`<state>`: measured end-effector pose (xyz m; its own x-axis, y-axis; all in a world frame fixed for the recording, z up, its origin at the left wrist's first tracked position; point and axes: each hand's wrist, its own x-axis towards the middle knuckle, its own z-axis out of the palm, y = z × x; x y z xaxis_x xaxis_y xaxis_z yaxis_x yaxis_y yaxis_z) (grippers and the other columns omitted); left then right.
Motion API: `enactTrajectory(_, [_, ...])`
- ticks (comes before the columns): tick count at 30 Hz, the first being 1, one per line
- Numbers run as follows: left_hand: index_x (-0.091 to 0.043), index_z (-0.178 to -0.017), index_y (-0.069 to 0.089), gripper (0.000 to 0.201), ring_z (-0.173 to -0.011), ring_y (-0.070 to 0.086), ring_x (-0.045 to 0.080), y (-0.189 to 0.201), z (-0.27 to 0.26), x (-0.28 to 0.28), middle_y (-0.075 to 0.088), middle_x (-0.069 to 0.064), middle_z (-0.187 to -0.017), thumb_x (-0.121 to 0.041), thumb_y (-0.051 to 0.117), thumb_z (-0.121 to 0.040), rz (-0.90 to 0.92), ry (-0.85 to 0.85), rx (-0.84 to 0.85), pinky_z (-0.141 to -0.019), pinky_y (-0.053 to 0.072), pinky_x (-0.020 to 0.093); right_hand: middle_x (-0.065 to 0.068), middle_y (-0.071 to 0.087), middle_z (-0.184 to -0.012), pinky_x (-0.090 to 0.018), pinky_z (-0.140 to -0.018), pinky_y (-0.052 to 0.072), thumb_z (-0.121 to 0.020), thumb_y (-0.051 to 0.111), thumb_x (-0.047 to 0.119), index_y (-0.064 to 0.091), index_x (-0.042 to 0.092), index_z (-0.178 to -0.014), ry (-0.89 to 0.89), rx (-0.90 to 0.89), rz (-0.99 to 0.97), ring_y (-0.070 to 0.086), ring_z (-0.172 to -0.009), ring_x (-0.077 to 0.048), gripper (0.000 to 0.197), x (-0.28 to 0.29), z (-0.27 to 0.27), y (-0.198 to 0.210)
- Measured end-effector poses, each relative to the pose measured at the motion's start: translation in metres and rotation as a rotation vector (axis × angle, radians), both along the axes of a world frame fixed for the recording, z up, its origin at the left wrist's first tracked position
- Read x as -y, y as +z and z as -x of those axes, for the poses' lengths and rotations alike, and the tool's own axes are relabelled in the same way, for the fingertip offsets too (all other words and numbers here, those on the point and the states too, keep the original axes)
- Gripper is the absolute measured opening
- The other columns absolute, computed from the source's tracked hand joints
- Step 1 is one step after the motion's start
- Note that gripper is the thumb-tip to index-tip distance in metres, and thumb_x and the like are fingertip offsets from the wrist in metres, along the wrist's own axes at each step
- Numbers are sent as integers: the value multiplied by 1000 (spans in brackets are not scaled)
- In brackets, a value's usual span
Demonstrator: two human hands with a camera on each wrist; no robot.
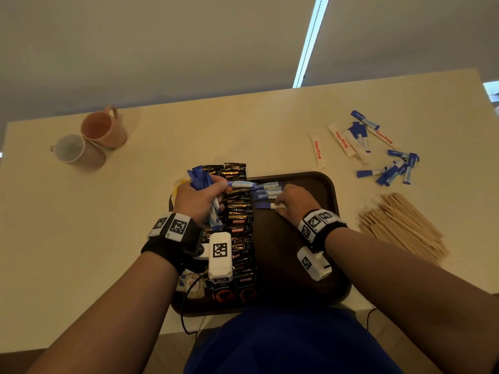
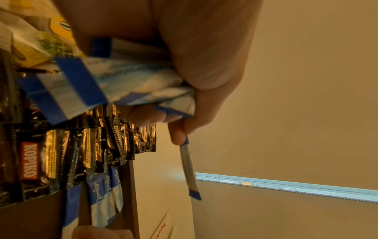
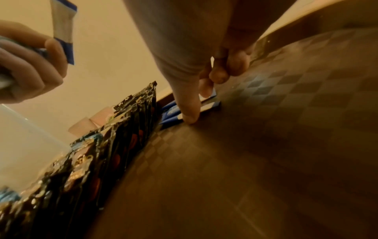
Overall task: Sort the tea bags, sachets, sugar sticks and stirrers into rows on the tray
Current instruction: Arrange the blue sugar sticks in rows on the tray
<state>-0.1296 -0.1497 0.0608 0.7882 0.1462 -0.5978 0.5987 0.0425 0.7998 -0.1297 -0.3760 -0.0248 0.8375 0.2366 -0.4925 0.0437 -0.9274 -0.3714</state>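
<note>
A dark brown tray (image 1: 280,255) lies in front of me. Down its left half runs a row of black Kopiko sachets (image 1: 239,224), with tea bags (image 1: 189,286) further left. My left hand (image 1: 208,193) hovers over the sachets and grips a bundle of blue-and-white sugar sticks (image 2: 122,84); one stick (image 2: 189,168) pokes out between the fingers. Three sugar sticks (image 1: 266,191) lie side by side at the tray's far end. Just below them my right hand (image 1: 280,207) pinches the white end of another blue sugar stick (image 1: 266,205) that lies flat on the tray (image 3: 266,145).
Loose blue sugar sticks (image 1: 391,166) and white Tapa King sticks (image 1: 317,149) are scattered on the table at the back right. A pile of wooden stirrers (image 1: 399,225) lies right of the tray. Two mugs (image 1: 104,129) stand at the back left.
</note>
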Motion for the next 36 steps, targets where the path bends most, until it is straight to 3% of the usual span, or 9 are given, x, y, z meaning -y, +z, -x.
enactTrajectory(4, [-11, -84, 68, 10, -50, 51, 9, -1, 0, 1, 71, 9, -77, -5, 67, -91, 22, -1, -1, -52, 44, 27, -7, 59, -111, -33, -93, 44, -96, 58, 24, 74, 16, -107, 66, 48, -23, 51, -108, -24, 21, 2, 7, 3])
enactTrajectory(9, [-12, -83, 68, 11, -51, 52, 9, 0, 1, 1, 71, 7, -75, -5, 67, -91, 11, 3, 2, -53, 46, 28, -6, 68, -105, -32, -90, 48, -95, 61, 22, 74, 15, -109, 32, -49, -84, 61, -99, -23, 20, 3, -1, 12])
enactTrajectory(14, [-12, -82, 69, 12, -51, 52, 9, 0, 2, 2, 69, 11, -80, -6, 67, -92, 5, -7, 5, -53, 46, 28, -6, 59, -109, -31, -89, 45, -94, 64, 24, 69, 16, -109, -23, 9, -25, 56, -105, -23, 18, 8, -1, 8])
enactTrajectory(19, [-7, -89, 68, 5, -50, 51, 8, 2, 2, 1, 71, 8, -78, -5, 66, -92, 17, -9, 0, -51, 46, 25, -7, 58, -113, -39, -94, 49, -93, 64, 27, 70, 18, -109, 57, -2, 13, 52, -111, -24, 19, 4, 1, 4])
enactTrajectory(25, [-8, -90, 68, 4, -52, 52, 9, 1, 2, 0, 71, 9, -79, -5, 66, -92, 25, -17, -4, -54, 45, 27, -8, 59, -110, -39, -91, 49, -94, 60, 20, 71, 16, -103, 113, 11, 37, 53, -109, -27, 15, -5, -10, -1])
enactTrajectory(32, [-13, -87, 70, 6, -54, 55, 9, 1, 1, -3, 71, 13, -85, -9, 69, -91, -5, -6, -4, -56, 47, 29, -5, 51, -121, -39, -95, 46, -91, 65, 25, 59, 18, -125, 66, 134, -56, 45, -115, -24, 35, -11, -17, 0])
enactTrajectory(36, [-14, -86, 70, 6, -54, 55, 9, 0, 1, -5, 70, 15, -87, -9, 69, -90, 2, -16, -3, -57, 47, 30, -6, 49, -115, -37, -90, 46, -95, 61, 29, 62, 17, -123, 146, 116, 44, 46, -110, -25, 30, -14, -24, 0])
